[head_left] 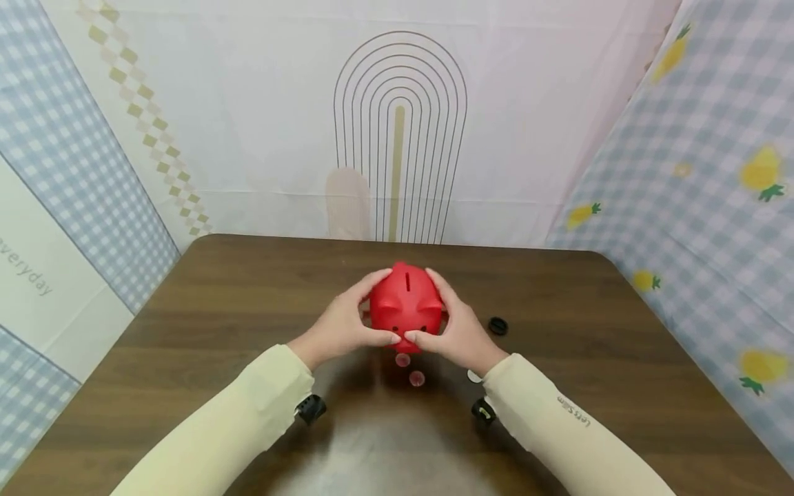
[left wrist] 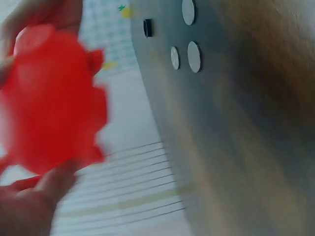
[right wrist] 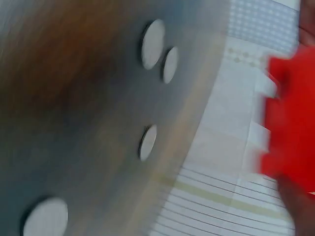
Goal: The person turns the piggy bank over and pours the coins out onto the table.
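A red piggy bank (head_left: 404, 296) is held between both hands, its slotted top and face with ears showing in the head view. My left hand (head_left: 338, 322) grips its left side, thumb across the face and fingers along the upper side. From the right, my right hand (head_left: 464, 335) holds it the same way, the two thumb tips close together at the snout. Both wrist views show the bank raised off the table, blurred, with its stubby feet. Beneath it, a coin (head_left: 403, 360) and a second coin (head_left: 417, 378) lie on the wood, tinted reddish.
Beside the right cuff lies a pale coin (head_left: 474, 376), partly covered by the sleeve. Several coins show in the right wrist view, one coin (right wrist: 47, 219) at its lower edge. A small black plug (head_left: 498, 326) sits right of the bank on the brown table (head_left: 248, 289). Patterned curtains surround the table.
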Available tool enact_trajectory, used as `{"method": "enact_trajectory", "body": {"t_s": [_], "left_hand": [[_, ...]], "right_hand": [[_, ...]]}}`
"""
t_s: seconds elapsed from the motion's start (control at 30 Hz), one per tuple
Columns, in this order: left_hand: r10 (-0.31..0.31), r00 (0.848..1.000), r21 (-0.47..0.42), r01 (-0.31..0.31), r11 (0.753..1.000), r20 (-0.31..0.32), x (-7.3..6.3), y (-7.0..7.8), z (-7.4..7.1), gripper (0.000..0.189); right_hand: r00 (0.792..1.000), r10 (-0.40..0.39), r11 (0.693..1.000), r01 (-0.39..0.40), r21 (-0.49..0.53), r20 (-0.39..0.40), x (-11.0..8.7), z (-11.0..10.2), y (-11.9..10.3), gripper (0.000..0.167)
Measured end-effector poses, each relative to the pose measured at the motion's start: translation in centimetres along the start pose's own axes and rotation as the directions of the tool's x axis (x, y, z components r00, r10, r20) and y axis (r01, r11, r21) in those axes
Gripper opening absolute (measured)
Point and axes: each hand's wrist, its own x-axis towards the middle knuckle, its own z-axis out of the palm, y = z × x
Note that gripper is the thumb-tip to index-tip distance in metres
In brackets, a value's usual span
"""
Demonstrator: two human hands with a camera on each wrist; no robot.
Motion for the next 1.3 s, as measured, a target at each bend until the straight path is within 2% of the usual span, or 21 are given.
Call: {"method": "enact_trajectory", "body": {"t_s": [0.07, 0.13, 0.17, 0.23, 0.3, 0.33, 0.4, 0.5, 0.57, 0.6, 0.67, 0.77, 0.83, 0.9, 0.97, 1.0, 1.07, 1.13, 1.17, 1.23, 1.3], "left_hand": [[0.114, 0.993, 0.082, -0.111, 0.990, -0.036, -0.1, 0.3, 0.0, 0.089], [0.110, 0.993, 0.093, -0.106, 0.990, -0.043, -0.1, 0.3, 0.0, 0.087], [0.070, 0.997, 0.075, -0.068, 0.995, -0.030, 0.0, 0.2, 0.0, 0.085], [-0.070, 0.998, 0.017, 0.070, 0.997, 0.003, 0.3, 0.0, 0.0, 0.083], [-0.184, 0.982, -0.036, 0.185, 0.982, 0.031, 0.6, -0.1, 0.0, 0.082], [-0.198, 0.980, -0.046, 0.199, 0.979, 0.039, 0.6, -0.1, 0.0, 0.082], [-0.165, 0.986, -0.055, 0.166, 0.985, 0.029, 0.6, 0.0, 0.1, 0.085], [-0.007, 1.000, -0.025, 0.007, 1.000, -0.029, 0.4, 0.4, 0.2, 0.088], [0.095, 0.994, 0.035, -0.094, 0.995, -0.051, 0.1, 0.6, 0.3, 0.090], [0.121, 0.991, 0.063, -0.117, 0.991, -0.055, 0.1, 0.6, 0.4, 0.091], [0.095, 0.995, 0.073, -0.091, 0.993, -0.044, 0.2, 0.5, 0.5, 0.088], [-0.063, 0.998, 0.016, 0.063, 0.998, 0.010, 0.4, 0.1, 0.6, 0.083], [-0.116, 0.993, -0.029, 0.117, 0.993, 0.031, 0.6, 0.0, 0.6, 0.082], [-0.060, 0.998, -0.011, 0.060, 0.998, 0.024, 0.6, 0.2, 0.6, 0.085], [0.065, 0.998, 0.046, -0.065, 0.997, -0.003, 0.5, 0.5, 0.6, 0.088], [0.125, 0.992, 0.091, -0.123, 0.988, -0.017, 0.4, 0.6, 0.6, 0.090], [0.162, 0.986, 0.137, -0.156, 0.978, -0.035, 0.4, 0.8, 0.7, 0.090], [0.096, 0.995, 0.109, -0.093, 0.990, -0.018, 0.5, 0.6, 0.6, 0.087], [0.034, 0.999, 0.078, -0.034, 0.996, 0.002, 0.6, 0.4, 0.6, 0.085], [-0.108, 0.993, -0.001, 0.108, 0.994, 0.040, 0.7, 0.0, 0.6, 0.083], [-0.168, 0.984, -0.043, 0.171, 0.984, 0.064, 0.6, -0.3, 0.6, 0.084]], "right_hand": [[0.986, -0.158, 0.986, 0.154, -0.068, -0.046, 0.1, -0.2, -0.2, 0.098], [0.986, -0.161, 0.984, 0.157, -0.085, -0.052, 0.2, -0.2, -0.2, 0.095], [0.993, -0.112, 0.991, 0.109, -0.071, -0.035, 0.3, -0.2, -0.3, 0.092], [0.998, 0.069, 0.997, -0.068, -0.019, 0.014, 0.5, -0.1, -0.3, 0.084], [0.974, 0.220, 0.975, -0.222, 0.020, 0.056, 0.5, 0.0, -0.3, 0.077], [0.967, 0.246, 0.968, -0.249, 0.035, 0.065, 0.5, 0.0, -0.3, 0.077], [0.975, 0.216, 0.974, -0.219, 0.054, 0.052, 0.4, -0.1, -0.3, 0.080], [0.999, 0.040, 0.999, -0.039, 0.035, -0.010, 0.1, -0.3, -0.4, 0.087], [0.995, -0.088, 0.996, 0.088, -0.009, -0.040, 0.0, -0.4, -0.3, 0.093], [0.993, -0.112, 0.994, 0.112, -0.011, -0.048, -0.1, -0.5, -0.3, 0.093], [0.996, -0.077, 0.997, 0.077, -0.005, -0.043, -0.1, -0.4, -0.2, 0.090], [0.993, 0.114, 0.993, -0.114, 0.041, 0.012, -0.1, -0.1, -0.1, 0.083], [0.982, 0.188, 0.980, -0.189, 0.054, 0.029, -0.2, 0.0, -0.1, 0.081], [0.992, 0.125, 0.991, -0.125, 0.040, 0.007, -0.3, -0.1, 0.0, 0.085], [0.999, -0.026, 1.000, 0.026, 0.001, -0.042, -0.4, -0.3, 0.0, 0.092], [0.993, -0.097, 0.995, 0.096, -0.026, -0.066, -0.4, -0.4, 0.0, 0.095], [0.985, -0.149, 0.988, 0.146, -0.046, -0.080, -0.3, -0.6, 0.0, 0.095], [0.996, -0.073, 0.997, 0.072, -0.019, -0.044, -0.1, -0.5, 0.0, 0.091], [1.000, 0.005, 1.000, -0.005, 0.006, -0.014, 0.0, -0.4, 0.0, 0.088], [0.985, 0.166, 0.985, -0.167, 0.041, 0.042, 0.1, -0.2, 0.0, 0.082], [0.971, 0.231, 0.972, -0.233, 0.036, 0.066, 0.1, -0.1, 0.0, 0.081]]}}
